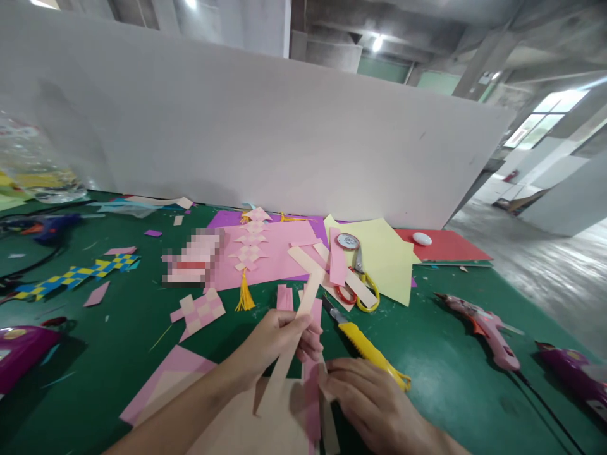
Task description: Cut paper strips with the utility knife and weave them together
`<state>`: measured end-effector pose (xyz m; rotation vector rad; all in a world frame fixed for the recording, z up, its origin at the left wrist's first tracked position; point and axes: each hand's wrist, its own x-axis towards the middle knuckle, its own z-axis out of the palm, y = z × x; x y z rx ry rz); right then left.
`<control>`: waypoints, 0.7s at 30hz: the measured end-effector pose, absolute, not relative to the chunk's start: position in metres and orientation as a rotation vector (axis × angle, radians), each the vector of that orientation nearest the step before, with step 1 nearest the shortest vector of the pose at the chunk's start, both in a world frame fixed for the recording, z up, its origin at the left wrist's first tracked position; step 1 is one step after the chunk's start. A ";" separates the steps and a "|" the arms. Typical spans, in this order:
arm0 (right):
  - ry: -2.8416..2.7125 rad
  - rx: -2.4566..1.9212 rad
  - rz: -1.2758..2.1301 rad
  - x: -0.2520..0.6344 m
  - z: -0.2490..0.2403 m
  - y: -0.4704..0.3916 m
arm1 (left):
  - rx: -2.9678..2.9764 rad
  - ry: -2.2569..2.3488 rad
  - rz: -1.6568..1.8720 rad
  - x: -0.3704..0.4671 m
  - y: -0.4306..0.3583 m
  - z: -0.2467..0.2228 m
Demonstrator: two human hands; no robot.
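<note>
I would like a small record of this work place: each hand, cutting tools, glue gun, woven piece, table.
left hand: holds a cream paper strip
right hand: fingers close beside a pink strip
cutting tools: yellow knife, scissors
glue gun: pink, at the right
woven piece: pink and cream, with yellow tassel
table: green

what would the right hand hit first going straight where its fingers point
Probably the pale paper strip by its fingertips, then the pink strip beyond; contact and depth are unclear.
</note>
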<state>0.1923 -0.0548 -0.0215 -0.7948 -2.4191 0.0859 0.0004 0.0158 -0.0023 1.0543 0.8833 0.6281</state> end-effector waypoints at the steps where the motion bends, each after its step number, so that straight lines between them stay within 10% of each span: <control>1: -2.373 -0.809 0.115 0.190 -0.019 -0.052 | 1.057 0.880 0.619 0.001 0.016 -0.004; 21: -1.330 -1.049 1.217 0.183 0.046 0.007 | 1.404 0.907 0.660 0.002 0.017 -0.020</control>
